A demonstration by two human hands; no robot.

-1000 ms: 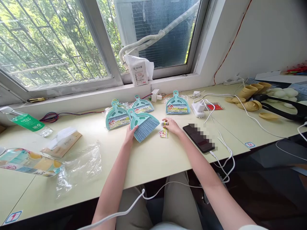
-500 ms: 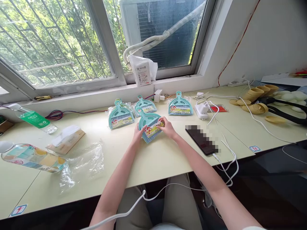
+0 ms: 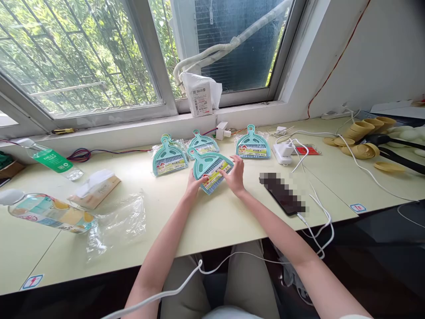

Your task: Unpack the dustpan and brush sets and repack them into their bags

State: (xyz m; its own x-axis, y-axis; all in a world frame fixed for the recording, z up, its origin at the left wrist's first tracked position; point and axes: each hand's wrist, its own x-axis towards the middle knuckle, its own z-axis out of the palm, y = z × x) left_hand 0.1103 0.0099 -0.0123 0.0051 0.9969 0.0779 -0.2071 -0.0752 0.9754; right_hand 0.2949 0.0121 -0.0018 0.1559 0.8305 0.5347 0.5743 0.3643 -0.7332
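Observation:
Between my two hands is a mint-green toy dustpan and brush set [image 3: 207, 166], tilted, with blue bristles and a yellow printed label across it. My left hand [image 3: 193, 184] grips its lower left edge, thumb on the front. My right hand [image 3: 235, 176] holds the right edge, with the thumb pressed on the label and the fingers behind. Just beyond lie similar sets in clear plastic: one on the left [image 3: 170, 159], one in the middle [image 3: 203, 142] and one on the right [image 3: 253, 144].
Left on the table are a crumpled clear bag [image 3: 122, 219], a tissue pack [image 3: 96, 188], a green-labelled bottle [image 3: 53, 160] and a patterned bottle [image 3: 49, 212]. On the right are a phone [image 3: 282, 195], a white charger [image 3: 283, 153] with cables, and yellowish cups [image 3: 358, 130].
My right hand has shifted from pinching at the label to holding the set's right edge, thumb on the label. The set has turned slightly, and the view has shifted a little.

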